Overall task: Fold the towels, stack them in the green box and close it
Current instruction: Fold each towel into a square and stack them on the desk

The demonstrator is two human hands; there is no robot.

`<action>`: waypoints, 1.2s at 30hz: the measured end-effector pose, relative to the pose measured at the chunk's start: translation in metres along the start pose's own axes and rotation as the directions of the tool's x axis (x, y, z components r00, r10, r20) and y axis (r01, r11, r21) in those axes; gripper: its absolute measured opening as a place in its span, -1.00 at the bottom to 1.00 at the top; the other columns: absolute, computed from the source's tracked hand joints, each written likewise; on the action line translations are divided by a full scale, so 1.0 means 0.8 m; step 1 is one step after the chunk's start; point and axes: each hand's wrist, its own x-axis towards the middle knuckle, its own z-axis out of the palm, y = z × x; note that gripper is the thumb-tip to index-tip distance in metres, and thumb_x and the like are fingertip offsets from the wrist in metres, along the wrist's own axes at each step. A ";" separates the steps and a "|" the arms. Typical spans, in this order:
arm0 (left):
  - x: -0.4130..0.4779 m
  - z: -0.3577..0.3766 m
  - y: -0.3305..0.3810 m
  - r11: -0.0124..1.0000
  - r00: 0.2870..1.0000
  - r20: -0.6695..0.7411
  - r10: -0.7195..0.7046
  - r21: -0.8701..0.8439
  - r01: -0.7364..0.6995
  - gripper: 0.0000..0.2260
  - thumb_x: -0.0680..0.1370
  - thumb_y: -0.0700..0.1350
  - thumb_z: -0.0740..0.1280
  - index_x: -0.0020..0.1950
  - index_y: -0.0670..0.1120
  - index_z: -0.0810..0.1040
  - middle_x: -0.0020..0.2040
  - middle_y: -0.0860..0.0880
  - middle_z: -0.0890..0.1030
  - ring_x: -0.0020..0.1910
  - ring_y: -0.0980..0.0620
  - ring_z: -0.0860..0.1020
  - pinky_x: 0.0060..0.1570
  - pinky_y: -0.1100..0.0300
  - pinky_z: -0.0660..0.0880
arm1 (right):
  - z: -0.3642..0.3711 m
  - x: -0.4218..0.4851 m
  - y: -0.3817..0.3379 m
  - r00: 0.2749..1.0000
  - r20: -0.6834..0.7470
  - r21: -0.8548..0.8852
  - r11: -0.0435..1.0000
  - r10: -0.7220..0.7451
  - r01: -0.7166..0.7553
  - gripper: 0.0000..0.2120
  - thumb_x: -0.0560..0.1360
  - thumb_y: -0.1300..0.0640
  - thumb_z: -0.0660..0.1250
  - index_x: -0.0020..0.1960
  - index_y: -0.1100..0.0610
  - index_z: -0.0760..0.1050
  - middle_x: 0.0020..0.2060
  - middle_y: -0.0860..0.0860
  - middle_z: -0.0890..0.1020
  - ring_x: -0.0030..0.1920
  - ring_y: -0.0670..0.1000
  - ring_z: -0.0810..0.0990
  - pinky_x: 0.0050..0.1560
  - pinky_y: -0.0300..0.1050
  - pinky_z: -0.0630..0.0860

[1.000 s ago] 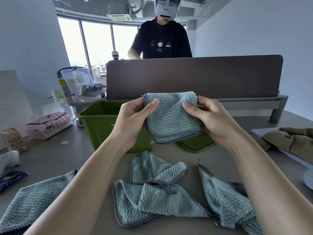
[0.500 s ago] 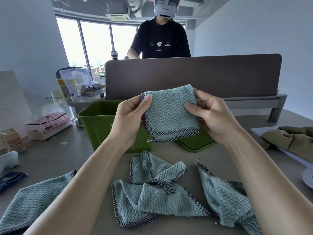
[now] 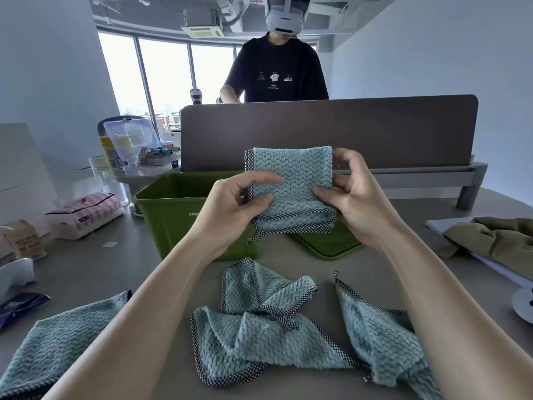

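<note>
Folded towel (image 3: 291,180) now squared up and raised; left hand (image 3: 233,203) and right hand (image 3: 356,204) both pinch it. Fold looks done, green box (image 3: 178,217) toward tabletop's far edge next.

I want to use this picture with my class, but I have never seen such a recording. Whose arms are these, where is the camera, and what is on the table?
No machine here: a person wears a camera on the head, so you look down along their own bare arms. The left hand and the right hand each pinch a side of a folded towel, held in the air near the open green box. Its lid lies on the table beside it. Three more towels wait there: a flat towel at left, a crumpled towel in the middle, a third towel at right. Behind the divider stands a second person.
</note>
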 end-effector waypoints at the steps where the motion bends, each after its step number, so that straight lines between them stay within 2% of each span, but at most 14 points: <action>1: -0.002 -0.001 0.000 1.000 1.000 0.009 -0.028 -0.001 0.028 -0.69 0.50 -0.32 0.43 0.17 -0.02 0.64 0.19 0.10 0.65 0.25 0.15 0.57 0.24 0.15 0.48 | 0.001 -0.001 0.001 1.000 0.000 -0.013 1.000 -0.009 0.009 -0.48 0.51 0.43 0.35 0.31 0.00 0.30 0.02 0.13 0.70 0.06 0.12 0.70 -0.04 -0.03 0.64; 5: -0.011 -0.015 0.001 0.986 0.993 0.007 -0.116 -0.115 0.116 -0.41 0.29 -0.15 0.58 0.31 -0.01 0.56 0.30 0.03 0.60 0.32 0.05 0.54 0.32 -0.02 0.47 | 0.008 -0.006 -0.002 0.991 0.124 -0.020 0.999 -0.043 0.046 -0.47 0.53 0.30 0.39 0.29 -0.22 0.37 0.07 0.12 0.67 0.07 0.06 0.69 0.01 0.00 0.64; 7: -0.019 -0.025 0.003 0.987 0.992 0.012 -0.123 -0.098 0.124 -0.31 0.24 -0.15 0.61 0.35 0.03 0.52 0.30 0.06 0.60 0.32 0.03 0.54 0.31 -0.03 0.48 | 0.014 -0.009 -0.004 0.978 0.198 -0.145 0.985 -0.068 0.098 -0.52 0.48 0.18 0.46 0.32 -0.16 0.47 0.09 -0.13 0.67 0.09 -0.14 0.64 0.13 -0.05 0.58; 9: -0.028 -0.033 0.006 0.985 0.990 0.020 -0.139 -0.101 0.140 -0.25 0.22 -0.22 0.59 0.38 0.03 0.47 0.25 0.14 0.62 0.29 0.07 0.56 0.25 0.02 0.53 | 0.025 -0.013 -0.006 0.969 0.240 -0.278 0.952 -0.057 0.125 -0.42 0.36 0.09 0.54 0.36 -0.04 0.51 0.16 -0.26 0.63 0.19 -0.25 0.58 0.28 -0.06 0.51; 13: -0.056 -0.061 0.015 0.984 0.984 -0.009 -0.177 -0.015 0.176 -0.12 0.18 -0.25 0.59 0.47 0.02 0.38 0.30 0.14 0.56 0.28 0.16 0.54 0.30 0.06 0.50 | 0.053 -0.020 -0.001 0.941 0.336 -0.283 0.956 0.022 0.079 -0.14 0.26 0.16 0.60 0.50 -0.01 0.36 0.36 -0.14 0.53 0.35 -0.12 0.51 0.29 -0.06 0.53; 15: -0.072 -0.083 0.017 0.977 0.977 -0.029 -0.211 0.032 0.212 -0.08 0.17 -0.20 0.62 0.49 0.06 0.36 0.31 0.17 0.54 0.31 0.17 0.52 0.34 0.02 0.46 | 0.074 -0.025 0.000 0.924 0.379 -0.323 0.942 0.045 0.087 -0.06 0.27 0.22 0.61 0.55 0.00 0.27 0.39 -0.14 0.49 0.37 -0.13 0.48 0.24 -0.14 0.55; 17: -0.090 -0.106 0.018 0.967 0.969 -0.039 -0.243 0.073 0.246 -0.05 0.15 -0.14 0.65 0.48 0.12 0.37 0.33 0.19 0.53 0.34 0.13 0.50 0.33 -0.02 0.47 | 0.099 -0.030 0.001 0.907 0.414 -0.365 0.926 0.072 0.094 0.00 0.26 0.22 0.62 0.57 0.00 0.21 0.41 -0.16 0.45 0.35 -0.16 0.48 0.29 -0.10 0.53; 22: -0.140 -0.165 0.027 0.927 0.930 -0.111 -0.351 0.103 0.362 -0.07 0.17 -0.23 0.61 0.49 0.09 0.37 0.31 0.09 0.54 0.28 0.07 0.54 0.05 0.09 0.61 | 0.175 -0.041 0.006 0.846 0.507 -0.387 0.920 0.164 0.054 0.07 0.26 0.21 0.63 0.60 0.05 0.10 0.34 -0.25 0.40 0.32 -0.11 0.48 0.40 -0.01 0.43; 24: -0.163 -0.192 0.026 0.901 0.901 -0.127 -0.414 0.081 0.425 -0.14 0.20 -0.27 0.60 0.46 0.08 0.41 0.30 0.01 0.56 0.25 0.00 0.57 0.04 0.00 0.63 | 0.210 -0.043 0.012 0.820 0.538 -0.392 0.919 0.197 0.035 0.05 0.26 0.23 0.63 0.59 0.05 0.12 0.21 -0.34 0.39 0.21 -0.22 0.47 0.31 -0.23 0.46; 26: -0.185 -0.217 0.025 0.868 0.863 -0.152 -0.482 0.055 0.494 -0.19 0.27 -0.32 0.58 0.47 0.02 0.40 0.27 -0.04 0.60 0.21 -0.04 0.61 0.05 -0.05 0.63 | 0.243 -0.044 0.021 0.790 0.569 -0.387 0.922 0.229 0.012 0.03 0.27 0.24 0.63 0.58 0.04 0.15 0.21 -0.33 0.43 0.08 -0.28 0.48 0.09 -0.41 0.46; 28: -0.206 -0.240 0.020 0.832 0.822 -0.181 -0.540 0.032 0.554 -0.23 0.33 -0.37 0.54 0.49 -0.03 0.38 0.23 -0.05 0.63 0.17 -0.05 0.64 0.05 -0.09 0.62 | 0.273 -0.043 0.033 0.749 0.605 -0.396 0.918 0.270 -0.011 0.04 0.27 0.23 0.64 0.59 0.04 0.14 0.34 -0.22 0.43 0.08 -0.20 0.53 0.08 -0.32 0.53; 30: -0.225 -0.257 0.015 0.802 0.791 -0.181 -0.585 0.016 0.597 -0.28 0.32 -0.36 0.54 0.42 -0.01 0.45 0.21 -0.07 0.65 0.15 -0.06 0.65 0.07 -0.15 0.61 | 0.297 -0.044 0.048 0.704 0.637 -0.402 0.914 0.314 -0.044 0.03 0.27 0.21 0.63 0.59 0.05 0.15 0.31 -0.14 0.50 0.13 -0.11 0.59 0.15 -0.15 0.58; 33: -0.247 -0.270 0.010 0.762 0.754 -0.166 -0.636 0.020 0.647 -0.40 0.33 -0.40 0.52 0.22 0.12 0.53 0.18 -0.07 0.64 0.09 -0.02 0.67 0.03 -0.09 0.63 | 0.323 -0.050 0.065 0.659 0.667 -0.440 0.898 0.348 -0.029 0.02 0.26 0.16 0.64 0.58 0.08 0.17 0.22 -0.14 0.54 0.19 -0.10 0.54 0.09 -0.34 0.46; 36: -0.263 -0.279 -0.001 0.707 0.703 -0.165 -0.692 0.042 0.705 -0.34 0.34 -0.40 0.53 0.36 0.01 0.48 0.20 -0.07 0.63 0.11 -0.04 0.66 0.02 -0.05 0.64 | 0.338 -0.056 0.073 0.632 0.677 -0.477 0.879 0.377 -0.013 0.02 0.28 0.19 0.64 0.58 0.11 0.14 0.33 -0.03 0.49 0.10 -0.13 0.50 -0.19 -0.54 0.43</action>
